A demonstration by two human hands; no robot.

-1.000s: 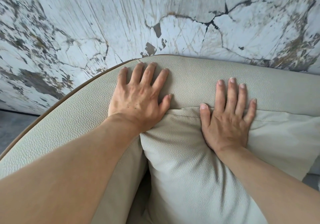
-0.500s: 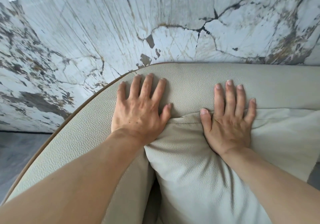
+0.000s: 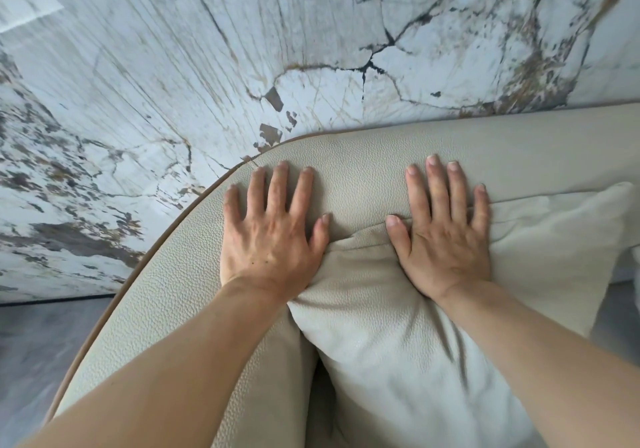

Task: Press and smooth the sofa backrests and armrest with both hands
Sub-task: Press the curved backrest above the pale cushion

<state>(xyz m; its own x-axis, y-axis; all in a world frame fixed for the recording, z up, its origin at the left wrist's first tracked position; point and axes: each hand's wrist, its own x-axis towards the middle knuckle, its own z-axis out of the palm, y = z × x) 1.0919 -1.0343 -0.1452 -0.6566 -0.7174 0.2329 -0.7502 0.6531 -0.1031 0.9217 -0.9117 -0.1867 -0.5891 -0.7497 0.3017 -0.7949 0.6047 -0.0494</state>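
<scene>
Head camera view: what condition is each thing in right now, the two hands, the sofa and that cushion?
Left hand: flat, fingers spread, palm down on the sofa's rounded corner.
Right hand: flat, palm on the cushion, fingertips reaching onto the sofa top.
Cushion: dented and creased under the hands.
Sofa backrest: smooth along its top edge.
Marble wall: veined, close behind the sofa.

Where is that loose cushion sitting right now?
In the head view, the cushion sits lower centre-right, leaning against the sofa backrest, with the right hand flat on its top edge and the left hand beside its corner.
</scene>
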